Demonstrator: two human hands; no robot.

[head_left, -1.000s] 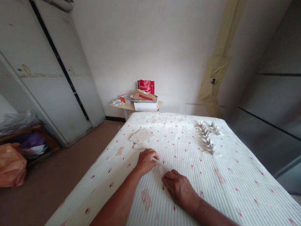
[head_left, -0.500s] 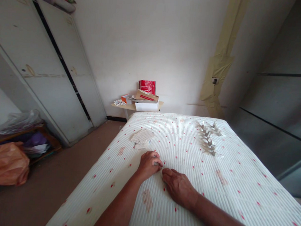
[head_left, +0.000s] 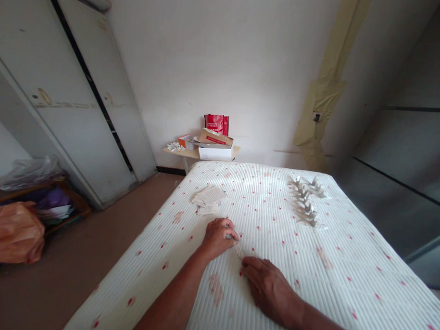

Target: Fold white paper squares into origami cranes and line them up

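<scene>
Over the quilted white mattress [head_left: 282, 244] with red dots, a narrow folded piece of paper [head_left: 238, 250] spans the short gap between my hands. My left hand [head_left: 219, 238] pinches its far end between thumb and fingers. At the near end, my right hand [head_left: 269, 288] lies palm down, fingertips closed on the paper; its thumb is hidden. Just beyond my left hand rests a loose pile of printed paper sheets [head_left: 208, 198]. To the right, several folded paper figures with pointed tips [head_left: 305, 206] stand in rows.
Past the mattress, a small table [head_left: 170, 150] holds a white box [head_left: 215, 153], a red bag [head_left: 214, 124] and small white pieces [head_left: 176, 146]. A sliding-door cabinet [head_left: 84, 126] stands left, with an orange plastic bag [head_left: 15, 232] on a low shelf. Grey panels [head_left: 404, 157] rise at right.
My right hand has slid toward me and slightly right, away from my left hand. The folded paper now shows between them. My left hand stays nearly in place.
</scene>
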